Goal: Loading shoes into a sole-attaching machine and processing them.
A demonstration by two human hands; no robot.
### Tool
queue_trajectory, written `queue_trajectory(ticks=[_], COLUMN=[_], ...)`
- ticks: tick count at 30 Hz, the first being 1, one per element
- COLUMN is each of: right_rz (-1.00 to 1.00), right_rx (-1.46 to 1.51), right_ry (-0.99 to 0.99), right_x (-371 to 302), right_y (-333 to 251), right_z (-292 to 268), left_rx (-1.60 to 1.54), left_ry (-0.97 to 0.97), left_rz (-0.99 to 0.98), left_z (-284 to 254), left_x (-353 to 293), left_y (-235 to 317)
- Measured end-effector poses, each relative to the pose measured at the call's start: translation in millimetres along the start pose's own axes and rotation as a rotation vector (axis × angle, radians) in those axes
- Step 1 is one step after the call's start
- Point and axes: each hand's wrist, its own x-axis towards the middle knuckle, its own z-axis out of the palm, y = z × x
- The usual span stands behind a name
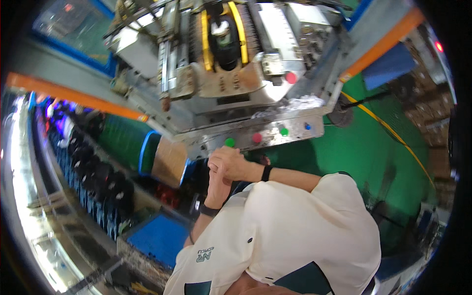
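Observation:
My right hand (237, 163) lies folded over my left hand (217, 183) at the front of a machine. The right fingers wrap round the left hand, whose own fingers are mostly hidden beneath. Both hands are right by a green button (229, 142) on the machine's metal control panel (295, 129); whether they touch it I cannot tell. Farther back, a black shoe-shaped piece (227, 55) with a pale middle sits in the machine, between two yellow strips (207, 42) flanked by dark bristles.
Red, green and blue buttons line the panel to the right of my hands. Crumpled clear plastic (302, 103) lies above them. Orange-edged frame posts (383, 44) flank the machine. At left, a conveyor carries several dark items (103, 174); a blue-topped surface (160, 241) stands nearer me.

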Motion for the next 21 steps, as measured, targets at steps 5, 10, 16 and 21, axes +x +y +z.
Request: queue_trajectory(ticks=[5,10,16,21], right_rz=[0.168,0.742,0.887,0.940], right_rx=[-0.278,-0.031,-0.125,-0.188], right_ry=[0.209,0.528,0.475,0.395], right_x=[-33.1,-67.6,-126.9,-170.0], right_y=[32.1,32.5,32.4,44.1], right_z=[-70.1,-125.0,-186.9,-213.3], left_rx=[0.326,0.522,0.575,0.497], left_ry=[-0.327,-0.472,-0.482,-0.450], left_rz=[-0.149,-0.085,-0.007,-0.011], left_z=[29.4,89.1,148.3,179.8], left_x=[38.4,51.3,75.9,99.8], left_y=[-13.2,1.2,0.6,-35.5])
